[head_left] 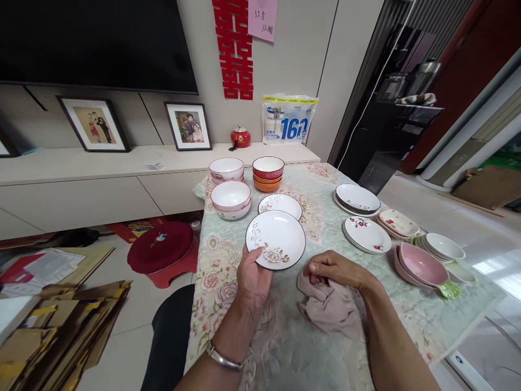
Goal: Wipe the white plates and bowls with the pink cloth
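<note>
My left hand (pixel 254 274) grips the near rim of a white plate (pixel 277 233) with a dark edge and brown flowers, thumb on top. The plate is tilted toward me above the table. Behind it, a similar plate (pixel 280 202) lies on the flowered tablecloth (pixel 220 271), partly covered from view. My right hand (pixel 334 269) is closed on a crumpled pinkish-beige cloth (pixel 329 307), just right of the plate and apart from it. Ahead stand stacked white bowls (pixel 231 196) with red rims, and a red bowl (pixel 268 167) on orange bowls (pixel 267 183).
To the right are stacked plates (pixel 366 234), dark-rimmed plates (pixel 357 197), square dishes (pixel 398 222), pink bowls (pixel 423 265) and small white bowls (pixel 443 245). A red stool (pixel 163 247) and flattened cardboard (pixel 61 326) sit left. A cabinet (pixel 142 168) runs behind.
</note>
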